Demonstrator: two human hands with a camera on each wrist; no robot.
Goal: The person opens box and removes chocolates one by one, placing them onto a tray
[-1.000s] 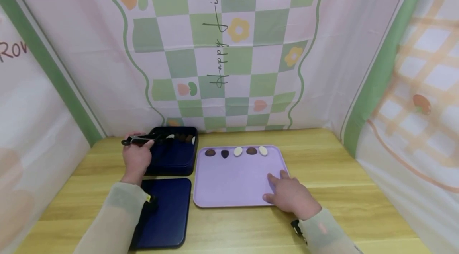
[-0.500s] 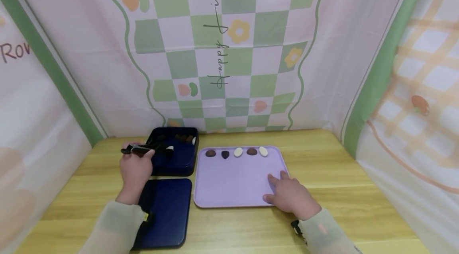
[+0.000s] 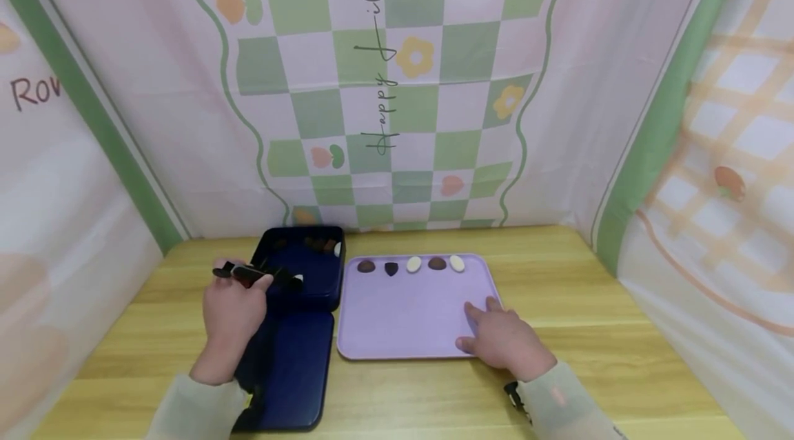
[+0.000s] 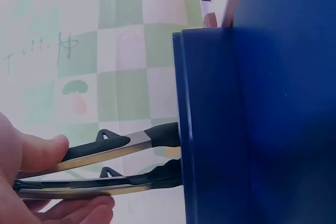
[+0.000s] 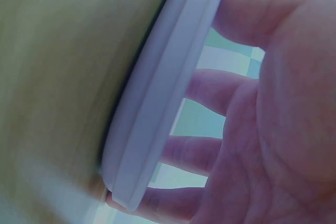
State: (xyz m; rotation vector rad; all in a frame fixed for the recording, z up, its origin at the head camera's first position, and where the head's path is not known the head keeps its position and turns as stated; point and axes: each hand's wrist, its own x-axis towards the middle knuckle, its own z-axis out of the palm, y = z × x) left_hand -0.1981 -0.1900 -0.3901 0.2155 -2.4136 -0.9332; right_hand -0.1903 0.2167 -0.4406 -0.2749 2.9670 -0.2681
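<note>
My left hand [image 3: 236,312] grips black-and-metal kitchen tongs [image 4: 115,145], thumb on one arm and fingers under the other. The dark tips reach over the dark blue box [image 3: 319,281], with a small white piece [image 3: 298,279] at their ends. In the left wrist view the box wall hides the tips. My right hand [image 3: 510,340] rests with spread fingers on the front right corner of the lilac tray [image 3: 403,316]. Along the tray's far edge lies a row of chocolate-like pieces: brown domes [image 3: 367,266], a dark heart [image 3: 391,268] and white ovals [image 3: 413,264].
More brown and white pieces [image 3: 327,245] lie in the box's far right corner. A dark blue lid [image 3: 298,371] lies flat in front of the box, left of the tray. Behind the wooden table [image 3: 595,330] hangs a checked cloth [image 3: 415,116].
My left hand has drawn the tongs back toward me, from the far part of the box to its near part, and the white piece moved along. The right hand has stayed put.
</note>
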